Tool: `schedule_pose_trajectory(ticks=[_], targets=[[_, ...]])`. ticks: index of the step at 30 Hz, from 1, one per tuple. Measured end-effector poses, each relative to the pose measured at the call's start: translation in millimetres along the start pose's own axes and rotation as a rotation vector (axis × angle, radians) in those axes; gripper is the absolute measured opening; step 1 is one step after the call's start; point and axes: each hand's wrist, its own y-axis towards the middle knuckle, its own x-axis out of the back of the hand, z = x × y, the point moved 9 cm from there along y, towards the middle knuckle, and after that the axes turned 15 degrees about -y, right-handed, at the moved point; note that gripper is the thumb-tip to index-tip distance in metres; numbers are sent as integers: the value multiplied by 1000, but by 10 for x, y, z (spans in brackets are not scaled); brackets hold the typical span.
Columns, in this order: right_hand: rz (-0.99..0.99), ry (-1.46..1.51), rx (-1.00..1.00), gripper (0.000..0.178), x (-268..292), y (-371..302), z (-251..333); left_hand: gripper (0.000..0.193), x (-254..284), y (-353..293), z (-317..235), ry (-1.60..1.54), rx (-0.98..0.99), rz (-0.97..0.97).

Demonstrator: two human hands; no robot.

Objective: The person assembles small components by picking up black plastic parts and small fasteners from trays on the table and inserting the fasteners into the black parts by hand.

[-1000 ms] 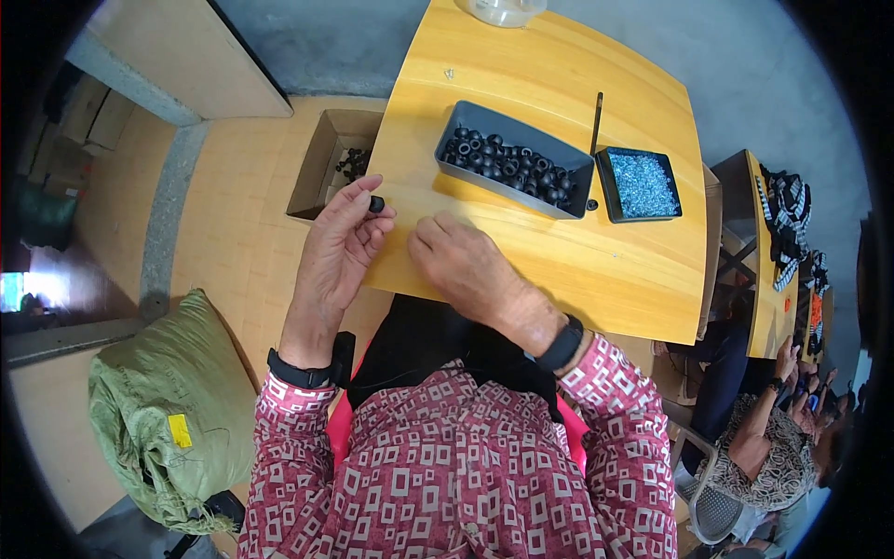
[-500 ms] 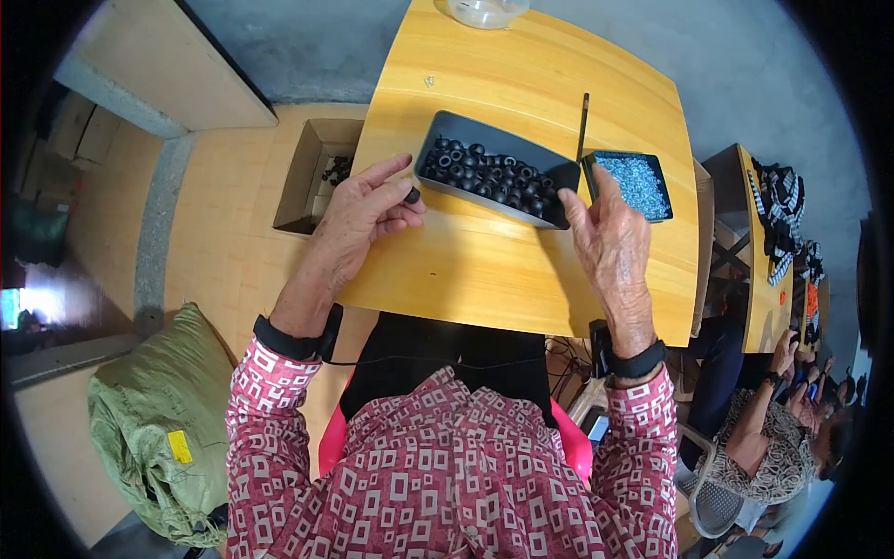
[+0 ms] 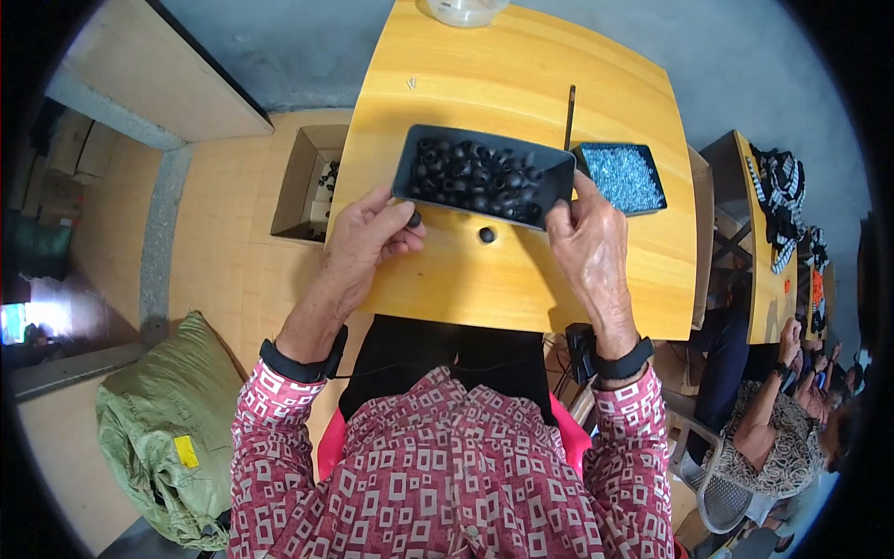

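Observation:
Between the thumb and fingers of my left hand [image 3: 361,238] is a small black round piece [image 3: 414,220], and its index finger reaches the left corner of a dark grey rectangular box [image 3: 563,191]. Many black rounded pieces [image 3: 480,172], some showing holes, lie inside the box. At the box's right end my right hand [image 3: 591,233] is closed on the wall, thumb toward the near corner. A single black piece [image 3: 486,235] sits on the table just in front of the box.
Right of the box stands a dark tray [image 3: 663,207] of small clear bluish pieces, beside a thin dark stick [image 3: 571,116]. A clear bowl [image 3: 466,11] is at the wooden table's [image 3: 521,70] far edge. An open carton [image 3: 296,186] and green sack [image 3: 168,410] are left. Another person [image 3: 768,438] sits right.
My right hand has taken hold of the box's right end, and the box has turned straighter. One black piece now lies on the table in front. My left hand keeps its piece.

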Motion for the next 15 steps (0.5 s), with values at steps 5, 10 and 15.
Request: schedule_pose_trajectory(ticks=[5, 10, 15], targets=[[192, 346, -200, 29, -448, -217, -307, 36, -38, -78, 4, 37, 16, -32], [8, 379, -137, 26, -261, -169, -228, 43, 5, 38, 51, 43, -158, -32], [-238, -46, 49, 18, 149, -428, 231, 41, -32, 37, -4, 110, -436, -70]])
